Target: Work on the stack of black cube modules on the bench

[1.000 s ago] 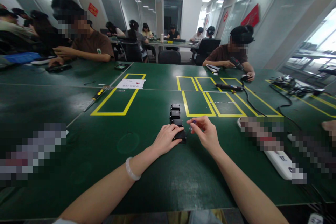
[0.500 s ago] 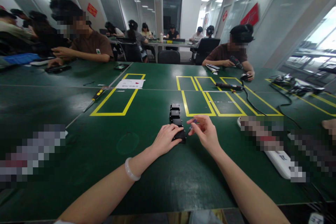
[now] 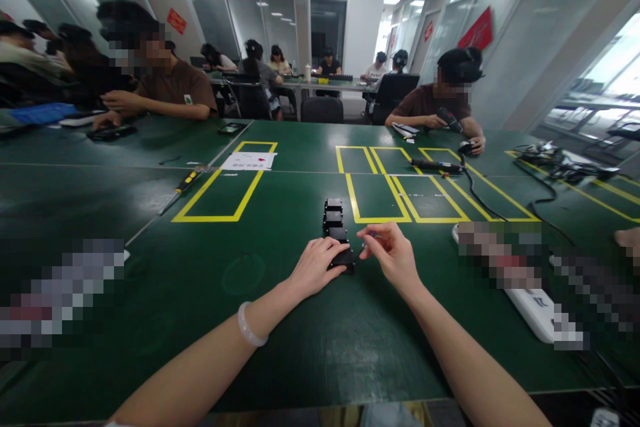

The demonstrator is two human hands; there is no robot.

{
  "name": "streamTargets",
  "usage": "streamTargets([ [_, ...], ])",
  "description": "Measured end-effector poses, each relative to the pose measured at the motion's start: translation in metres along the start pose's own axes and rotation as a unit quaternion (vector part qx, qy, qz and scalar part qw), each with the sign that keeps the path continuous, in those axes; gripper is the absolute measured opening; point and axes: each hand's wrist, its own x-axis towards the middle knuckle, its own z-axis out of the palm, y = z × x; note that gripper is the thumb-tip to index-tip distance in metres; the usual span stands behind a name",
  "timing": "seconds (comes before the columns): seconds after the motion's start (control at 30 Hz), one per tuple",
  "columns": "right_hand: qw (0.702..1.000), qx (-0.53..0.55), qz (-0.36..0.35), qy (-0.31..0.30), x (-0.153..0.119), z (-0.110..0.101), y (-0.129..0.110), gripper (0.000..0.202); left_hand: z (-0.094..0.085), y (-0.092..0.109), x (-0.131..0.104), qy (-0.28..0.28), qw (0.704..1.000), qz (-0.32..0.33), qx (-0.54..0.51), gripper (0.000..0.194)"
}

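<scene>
Several small black blocks (image 3: 334, 216) stand in a row on the green table (image 3: 280, 347), running away from me. My left hand (image 3: 315, 263) lies on the nearest black block (image 3: 344, 259), its fingers over the top and the thumb at the near side. Just right of that block, my right hand (image 3: 393, 250) is raised with thumb and index finger brought together around a small, partly hidden thing with a purplish part. A white bracelet (image 3: 249, 323) circles my left wrist.
Yellow tape frames (image 3: 380, 219) mark the table beyond my hands. A screwdriver (image 3: 186, 181) and a white paper (image 3: 249, 160) lie to the left. At the right are a black electric tool (image 3: 436, 165), cables and a white power strip (image 3: 537, 310). People sit across the table.
</scene>
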Motion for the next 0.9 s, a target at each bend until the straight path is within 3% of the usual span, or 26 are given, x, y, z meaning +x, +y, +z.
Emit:
streamTargets([
  [0.9,1.0,-0.017,0.004,0.002,0.001,-0.0016,-0.0043,0.021,0.0007,-0.0018,-0.0006,0.001,1.0,0.001,-0.002,0.043],
])
